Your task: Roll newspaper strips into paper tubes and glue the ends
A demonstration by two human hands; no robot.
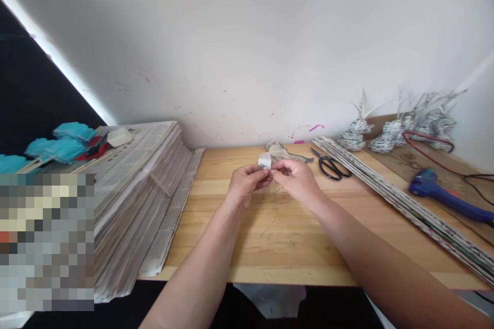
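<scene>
My left hand [247, 181] and my right hand [297, 177] meet over the middle of the wooden table, fingertips pinched together. Between them they hold a small piece of printed newspaper [264, 160], whose upper end sticks up above the fingers. Its lower part is hidden by my fingers. Just behind my hands lies a crumpled beige cloth [278, 151]. Grey handles of some tool [303, 158] poke out to the right of it. Black-handled scissors [335, 168] rest to the right of my right hand.
A tall newspaper stack [158, 205] stands on the left, with blue folded pieces [65, 146] on top. Long rolled paper sticks [393, 200] run diagonally at right. Beyond them are a blue glue gun [443, 195], its cord, and several woven paper figures [353, 136] by the wall.
</scene>
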